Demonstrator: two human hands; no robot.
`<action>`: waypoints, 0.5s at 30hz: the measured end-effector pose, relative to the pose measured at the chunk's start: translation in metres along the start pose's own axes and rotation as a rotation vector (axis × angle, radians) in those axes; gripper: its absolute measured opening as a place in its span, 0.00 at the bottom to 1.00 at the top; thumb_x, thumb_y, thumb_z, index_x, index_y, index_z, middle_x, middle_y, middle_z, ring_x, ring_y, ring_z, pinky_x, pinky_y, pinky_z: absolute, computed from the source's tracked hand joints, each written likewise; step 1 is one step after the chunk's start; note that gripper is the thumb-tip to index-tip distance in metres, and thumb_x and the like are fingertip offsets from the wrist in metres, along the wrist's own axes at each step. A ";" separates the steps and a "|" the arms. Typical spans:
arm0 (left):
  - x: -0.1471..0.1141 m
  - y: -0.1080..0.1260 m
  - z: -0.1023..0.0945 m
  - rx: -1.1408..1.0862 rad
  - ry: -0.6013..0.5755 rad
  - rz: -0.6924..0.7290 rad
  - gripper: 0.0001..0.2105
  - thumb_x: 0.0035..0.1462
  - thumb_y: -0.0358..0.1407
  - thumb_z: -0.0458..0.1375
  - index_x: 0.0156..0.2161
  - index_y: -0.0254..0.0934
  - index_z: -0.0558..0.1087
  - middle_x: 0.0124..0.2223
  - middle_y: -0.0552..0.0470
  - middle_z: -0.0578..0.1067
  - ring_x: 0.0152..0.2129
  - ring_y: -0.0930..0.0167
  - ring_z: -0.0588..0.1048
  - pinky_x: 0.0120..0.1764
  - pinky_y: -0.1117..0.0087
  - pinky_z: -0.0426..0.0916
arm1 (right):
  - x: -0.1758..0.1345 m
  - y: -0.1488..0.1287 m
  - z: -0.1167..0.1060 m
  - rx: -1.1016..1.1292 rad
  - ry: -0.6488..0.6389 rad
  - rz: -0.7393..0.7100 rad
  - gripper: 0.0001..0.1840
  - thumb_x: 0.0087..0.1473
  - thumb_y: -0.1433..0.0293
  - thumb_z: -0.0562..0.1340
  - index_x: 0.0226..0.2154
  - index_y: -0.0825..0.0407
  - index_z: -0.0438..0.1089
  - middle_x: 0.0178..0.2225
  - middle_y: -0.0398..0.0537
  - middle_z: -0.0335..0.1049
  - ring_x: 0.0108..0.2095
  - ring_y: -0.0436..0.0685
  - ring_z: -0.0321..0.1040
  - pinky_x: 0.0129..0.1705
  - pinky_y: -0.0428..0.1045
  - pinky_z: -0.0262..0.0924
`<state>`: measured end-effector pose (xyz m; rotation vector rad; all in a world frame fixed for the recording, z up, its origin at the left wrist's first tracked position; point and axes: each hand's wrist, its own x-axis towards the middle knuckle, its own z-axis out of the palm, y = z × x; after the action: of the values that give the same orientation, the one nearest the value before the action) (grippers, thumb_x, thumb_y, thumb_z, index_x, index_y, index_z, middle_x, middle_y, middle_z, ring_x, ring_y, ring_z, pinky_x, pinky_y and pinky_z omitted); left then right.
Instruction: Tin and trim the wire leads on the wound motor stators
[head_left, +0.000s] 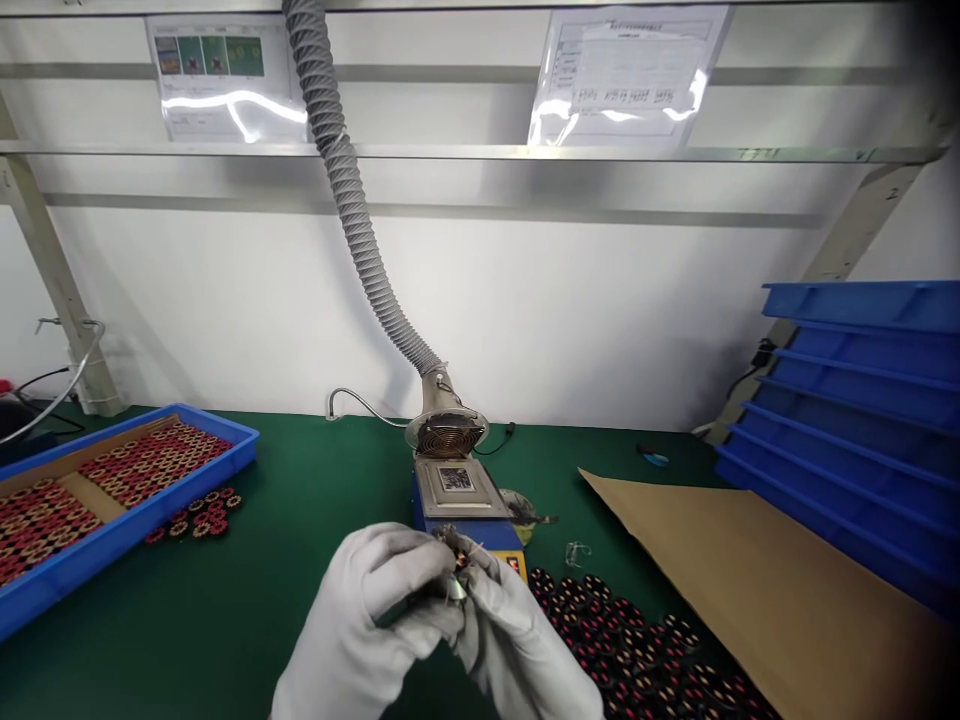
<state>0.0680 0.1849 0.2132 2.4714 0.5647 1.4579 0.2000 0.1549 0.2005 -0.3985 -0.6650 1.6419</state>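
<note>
My left hand (375, 610) and my right hand (510, 620), both in white gloves, meet in the middle, low in the view. Their fingertips are closed together on a small dark part (460, 556) with a coppery glint. The fingers cover most of it, and a shiny bit shows at its lower side. Just behind the hands stands a solder pot (461, 490) with a metal top and a blue body. To the right of my right hand lies a heap of small round wound parts (622, 640), black with red and gold segments.
A grey exhaust hose (352, 200) ends in a hood (446, 430) over the pot. On the left, a blue tray (244, 445) holds rows of round parts, with loose ones (202, 515) beside it. Brown cardboard (735, 570) and stacked blue trays (862, 430) occupy the right.
</note>
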 end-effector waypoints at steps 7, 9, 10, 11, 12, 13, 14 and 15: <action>-0.005 -0.003 -0.006 -0.372 0.255 -0.462 0.07 0.54 0.30 0.52 0.33 0.39 0.72 0.36 0.51 0.74 0.40 0.67 0.71 0.37 0.74 0.69 | 0.010 0.006 -0.019 -0.075 0.030 0.032 0.19 0.33 0.70 0.72 0.33 0.53 0.73 0.32 0.46 0.74 0.33 0.52 0.71 0.44 0.51 0.63; -0.003 0.001 -0.006 -0.420 0.248 -0.562 0.07 0.52 0.31 0.54 0.36 0.39 0.73 0.39 0.51 0.74 0.40 0.67 0.72 0.37 0.76 0.69 | 0.014 0.008 -0.028 -0.126 0.022 0.000 0.18 0.33 0.71 0.72 0.32 0.52 0.73 0.30 0.47 0.74 0.33 0.54 0.71 0.43 0.53 0.63; -0.002 0.004 -0.006 -0.420 0.202 -0.568 0.09 0.50 0.31 0.56 0.38 0.39 0.73 0.40 0.51 0.74 0.39 0.68 0.72 0.38 0.77 0.69 | 0.016 0.010 -0.031 -0.143 0.023 -0.016 0.18 0.33 0.71 0.72 0.32 0.52 0.73 0.30 0.47 0.74 0.33 0.55 0.71 0.43 0.55 0.63; 0.000 0.006 -0.006 -0.417 0.146 -0.557 0.09 0.48 0.30 0.58 0.38 0.40 0.74 0.40 0.51 0.74 0.37 0.68 0.73 0.38 0.77 0.69 | 0.017 0.011 -0.034 -0.152 0.027 -0.032 0.18 0.34 0.70 0.72 0.33 0.52 0.73 0.30 0.48 0.74 0.34 0.57 0.71 0.44 0.56 0.63; 0.001 0.008 -0.004 -0.419 0.108 -0.537 0.09 0.47 0.29 0.58 0.36 0.40 0.74 0.40 0.52 0.75 0.37 0.69 0.73 0.39 0.77 0.68 | 0.019 0.013 -0.037 -0.159 0.031 -0.040 0.18 0.34 0.70 0.72 0.32 0.52 0.73 0.30 0.48 0.74 0.34 0.58 0.72 0.44 0.56 0.63; 0.002 0.010 -0.003 -0.430 0.105 -0.518 0.08 0.47 0.28 0.58 0.34 0.40 0.75 0.38 0.53 0.75 0.36 0.69 0.73 0.39 0.78 0.68 | 0.019 0.014 -0.038 -0.163 0.037 -0.041 0.18 0.34 0.70 0.72 0.32 0.52 0.73 0.31 0.49 0.75 0.35 0.58 0.72 0.43 0.56 0.63; 0.002 0.011 -0.001 -0.447 0.133 -0.505 0.07 0.47 0.28 0.58 0.31 0.41 0.75 0.37 0.53 0.75 0.35 0.70 0.73 0.38 0.79 0.68 | 0.020 0.015 -0.039 -0.164 0.046 -0.038 0.18 0.33 0.70 0.72 0.33 0.53 0.73 0.31 0.49 0.75 0.35 0.58 0.72 0.44 0.55 0.64; 0.001 0.011 0.000 -0.463 0.182 -0.501 0.07 0.48 0.27 0.57 0.29 0.40 0.75 0.36 0.54 0.75 0.35 0.71 0.73 0.37 0.80 0.68 | 0.019 0.015 -0.039 -0.162 0.049 -0.020 0.19 0.33 0.70 0.72 0.32 0.53 0.73 0.32 0.49 0.75 0.34 0.56 0.72 0.43 0.53 0.64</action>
<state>0.0706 0.1757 0.2182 1.7038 0.7190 1.4110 0.2088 0.1804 0.1631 -0.5461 -0.7654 1.5589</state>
